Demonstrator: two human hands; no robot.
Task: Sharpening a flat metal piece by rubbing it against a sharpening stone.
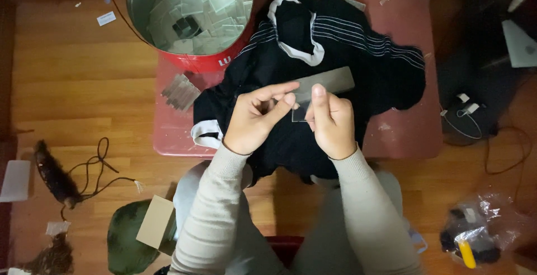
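Both hands pinch a small clear square (300,113) between them: left hand (258,117) by fingertips, right hand (331,123) by thumb, steadying it over the black garment (341,57) cushioning the red tabletop (408,129). Beyond them lies a grey strip (327,82).

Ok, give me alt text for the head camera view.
Both hands, left hand and right hand, pinch a small clear plastic piece over a black white-striped garment on a low red table, beside a round metal tin.
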